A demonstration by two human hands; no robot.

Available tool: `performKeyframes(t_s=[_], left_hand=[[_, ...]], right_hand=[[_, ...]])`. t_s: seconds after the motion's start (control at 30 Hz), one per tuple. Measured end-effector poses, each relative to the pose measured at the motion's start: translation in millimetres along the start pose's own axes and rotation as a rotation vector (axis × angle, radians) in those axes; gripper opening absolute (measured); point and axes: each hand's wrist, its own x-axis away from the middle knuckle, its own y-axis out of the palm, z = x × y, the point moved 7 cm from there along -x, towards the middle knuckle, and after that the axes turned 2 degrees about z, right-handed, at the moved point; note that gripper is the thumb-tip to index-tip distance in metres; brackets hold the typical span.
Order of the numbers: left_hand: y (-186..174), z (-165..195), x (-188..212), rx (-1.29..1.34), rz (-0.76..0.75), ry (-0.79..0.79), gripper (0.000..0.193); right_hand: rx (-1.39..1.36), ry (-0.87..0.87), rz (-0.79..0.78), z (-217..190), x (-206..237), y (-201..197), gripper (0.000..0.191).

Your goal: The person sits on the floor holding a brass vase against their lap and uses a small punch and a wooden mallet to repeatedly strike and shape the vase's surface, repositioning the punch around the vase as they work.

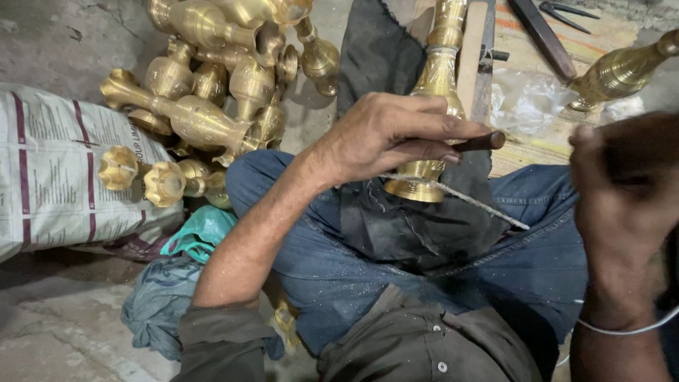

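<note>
My left hand (387, 134) is closed around a dark wooden-handled tool (482, 141) with a thin twisted metal shaft (481, 201) that slants down to the right over my lap. Just behind the hand a brass vase (437, 78) stands upright on a dark cloth (410, 226) spread over my jeans. My right hand (622, 191) is raised close to the camera at the right, blurred and dark, fingers curled; whether it holds anything is unclear. A thin white band (622, 330) circles that wrist.
A heap of brass vases (212, 92) lies on the floor at upper left, beside a printed white sack (56, 170). Teal and grey cloth bundles (177, 276) lie by my left knee. Another brass vase (619, 71), clear plastic (523, 99) and dark tools (544, 32) rest on boards at upper right.
</note>
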Motion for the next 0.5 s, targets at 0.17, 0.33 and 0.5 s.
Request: performKeyframes(t_s=[0.17,0.33,0.5], left_hand=[[-1.5,-0.4,-0.7,-0.031,-0.01,0.009,0.046],[-3.4,2.8,-0.6,-0.059,-0.03,-0.019,0.046],[-5.8,4.2,-3.8,-0.043,-0.025,-0.001,0.046]], right_hand=[[0.125,-0.194,0.01,-8.1,1.1,3.2,0.014],[0.472,-0.386,-0.005,-16.6,5.8,7.0,0.014],[0.499,-0.394,-0.014,-12.0,5.0,9.6,0.021]])
